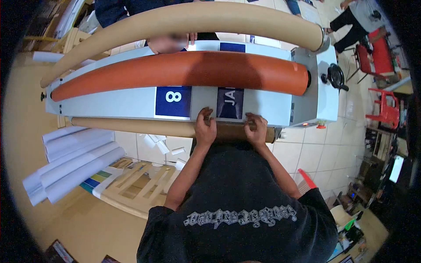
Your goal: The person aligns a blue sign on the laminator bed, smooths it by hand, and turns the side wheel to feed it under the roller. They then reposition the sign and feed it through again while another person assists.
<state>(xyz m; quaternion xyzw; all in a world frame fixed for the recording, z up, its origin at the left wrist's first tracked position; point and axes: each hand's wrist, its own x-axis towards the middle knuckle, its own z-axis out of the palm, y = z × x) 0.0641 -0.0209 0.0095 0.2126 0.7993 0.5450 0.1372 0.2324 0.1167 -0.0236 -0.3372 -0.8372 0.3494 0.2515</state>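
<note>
A blue printed sheet (230,104) with white letters "JA" lies on the light-grey bed (267,105) of a large roller machine, its upper part hidden under the orange roller (188,72). Near the sheet's lower left corner is my left hand (205,128), fingers bent and thumb apart from them. My right hand (257,128) is beside the lower right corner, its fingers likewise curved and spread from the thumb. Whether fingertips touch the sheet's edges is hard to see. Left of it lies another blue sheet (173,101) with a white "8".
A tan roll (210,17) spans the machine's top; a brown roll (136,126) runs along its front. At right is a black handwheel (336,76). Across the machine, another person's hand (192,38) shows. White paper rolls (83,171) lie by a wooden rack (131,186).
</note>
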